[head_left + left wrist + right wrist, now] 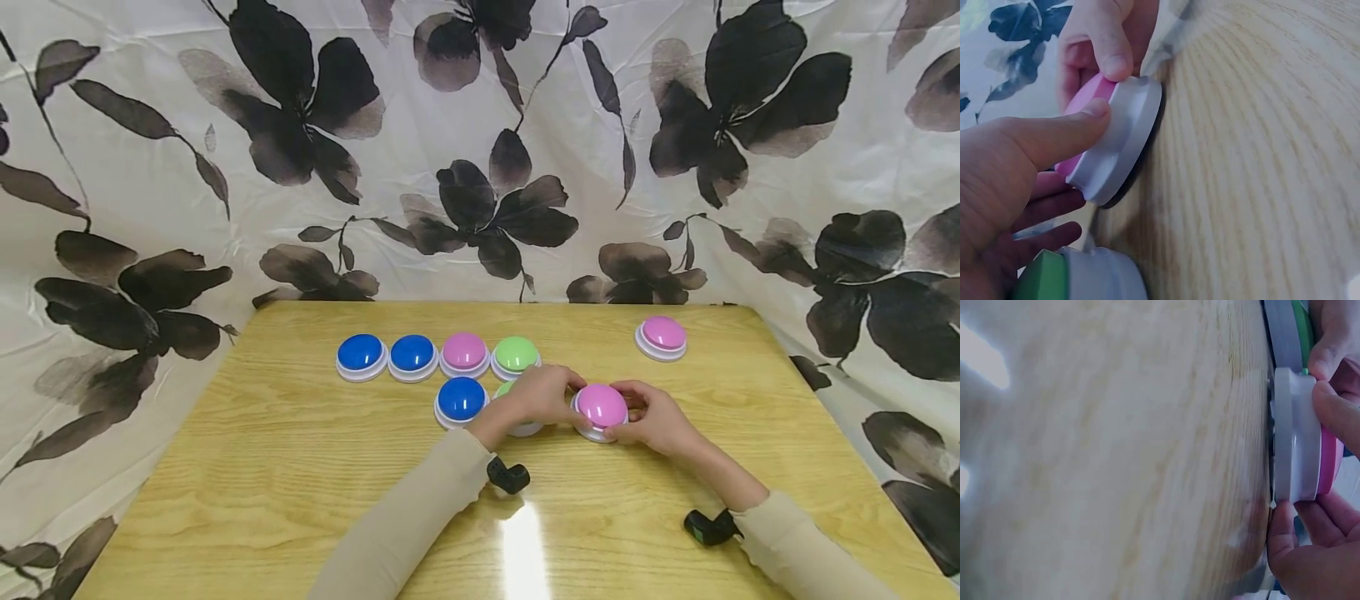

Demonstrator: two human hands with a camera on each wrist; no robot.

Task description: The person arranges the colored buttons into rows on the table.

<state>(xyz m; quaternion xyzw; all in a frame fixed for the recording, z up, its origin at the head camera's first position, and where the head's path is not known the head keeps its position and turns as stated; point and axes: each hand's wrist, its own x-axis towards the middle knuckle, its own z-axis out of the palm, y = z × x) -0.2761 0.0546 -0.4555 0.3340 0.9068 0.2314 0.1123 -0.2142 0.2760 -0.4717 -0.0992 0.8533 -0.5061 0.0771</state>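
Both hands hold one pink domed push button (602, 405) with a round white base, right of the centre of the wooden table. From its left side my left hand (546, 394) grips it, the thumb against the front of the base. My right hand (656, 418) grips the opposite side, thumb also toward the front. In the left wrist view the button's base (1125, 134) is close to the tabletop; I cannot tell whether it touches. A green push button (525, 430) sits partly hidden beneath my left hand, with a blue push button (461, 398) to its left.
Behind stands a row: two blue push buttons (360, 353), (412, 353), a pink one (463, 351) and a green one (516, 354). A separate pink push button (663, 333) sits at the back right. Floral cloth (420, 133) hangs behind the wooden table (285, 483).
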